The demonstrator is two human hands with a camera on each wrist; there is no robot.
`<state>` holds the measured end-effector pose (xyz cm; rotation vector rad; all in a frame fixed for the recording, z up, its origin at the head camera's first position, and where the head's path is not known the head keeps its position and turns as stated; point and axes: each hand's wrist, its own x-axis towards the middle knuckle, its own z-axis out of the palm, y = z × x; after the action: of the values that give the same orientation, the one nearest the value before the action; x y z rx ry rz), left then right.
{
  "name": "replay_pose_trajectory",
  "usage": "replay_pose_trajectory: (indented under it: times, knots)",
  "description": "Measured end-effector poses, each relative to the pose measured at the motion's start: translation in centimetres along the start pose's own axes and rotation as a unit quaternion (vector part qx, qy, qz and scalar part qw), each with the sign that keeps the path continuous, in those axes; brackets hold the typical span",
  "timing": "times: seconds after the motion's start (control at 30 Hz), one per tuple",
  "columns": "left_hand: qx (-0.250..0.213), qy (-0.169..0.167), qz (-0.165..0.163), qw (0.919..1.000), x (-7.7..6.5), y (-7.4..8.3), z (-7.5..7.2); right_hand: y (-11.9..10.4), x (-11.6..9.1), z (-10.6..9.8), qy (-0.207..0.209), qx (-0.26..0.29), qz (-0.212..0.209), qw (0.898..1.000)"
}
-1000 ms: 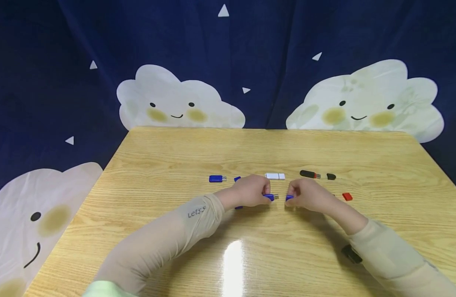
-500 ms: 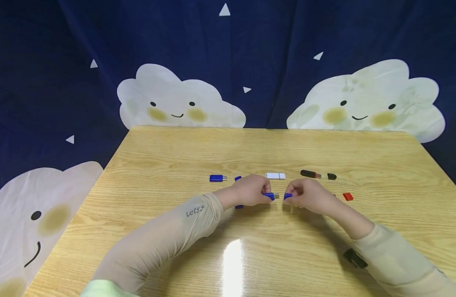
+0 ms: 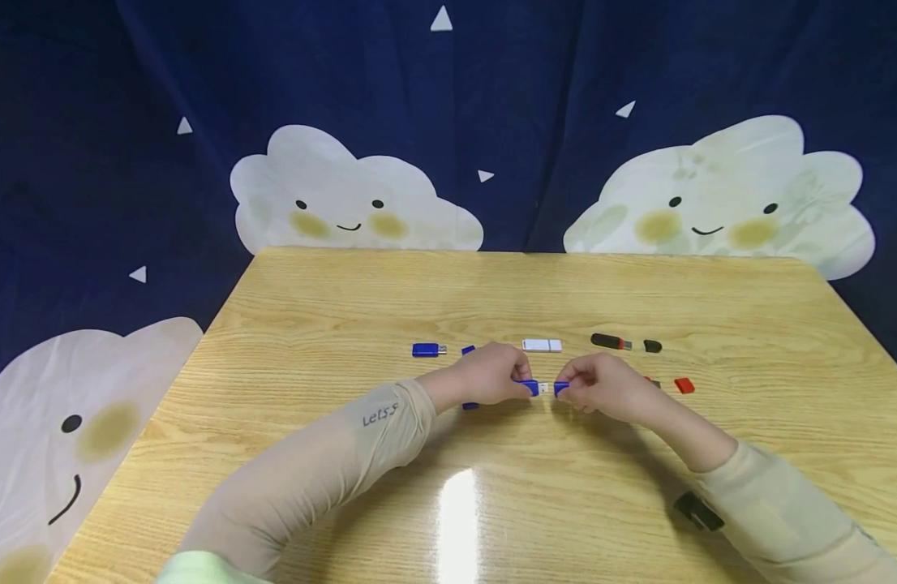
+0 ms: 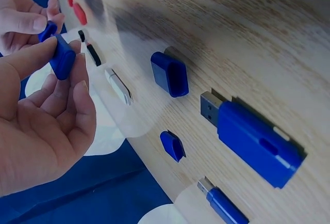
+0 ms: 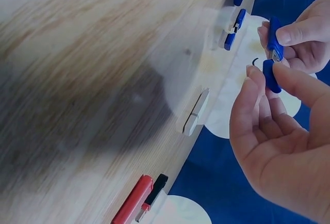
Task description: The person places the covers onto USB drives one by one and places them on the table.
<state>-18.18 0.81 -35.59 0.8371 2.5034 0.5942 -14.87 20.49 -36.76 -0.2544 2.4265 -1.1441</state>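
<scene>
In the head view my left hand (image 3: pixel 492 375) pinches a blue USB stick (image 3: pixel 528 388) between thumb and fingertips, its metal plug pointing right. Facing it, my right hand (image 3: pixel 607 386) pinches a small blue cap (image 3: pixel 561 388). A short gap with the plug in it separates stick and cap in that view. From the right wrist, the cap (image 5: pixel 270 77) appears right at the plug's tip, below the stick (image 5: pixel 275 32). Near my left hand on the table lie another blue cap (image 4: pixel 172 74) and an uncapped blue USB stick (image 4: pixel 258 144), partly hidden in the head view.
Along the back lie a blue USB stick (image 3: pixel 425 350) with its small cap (image 4: pixel 172 145), a white USB stick (image 3: pixel 542 345), and a black-and-red one (image 3: pixel 609 341) beside its black cap (image 3: pixel 652 345). A red cap (image 3: pixel 684 386) lies right of my right hand, near a red stick (image 5: pixel 133 199).
My right hand has moved slightly left, bringing the blue cap closer to the plug of the USB stick. The left hand keeps its hold in nearly the same place.
</scene>
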Motion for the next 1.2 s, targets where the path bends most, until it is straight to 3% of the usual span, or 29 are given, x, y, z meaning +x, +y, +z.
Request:
replay_pose_trajectory:
  times: [0.67, 0.9, 1.2]
  knots:
    - [-0.031, -0.002, 0.006, 0.9995, -0.06, 0.20, 0.28, -0.20, -0.24, 0.10, -0.011, 0.032, -0.018, 0.999]
    - [-0.028, 0.004, 0.023, 0.9993, -0.13, 0.41, 0.40, -0.37, -0.31, 0.24, -0.011, 0.029, -0.026, 0.999]
    - [-0.059, 0.013, 0.018, 0.9980, -0.26, 0.41, 0.62, -0.58, -0.38, 0.38, -0.006, 0.035, -0.024, 0.999]
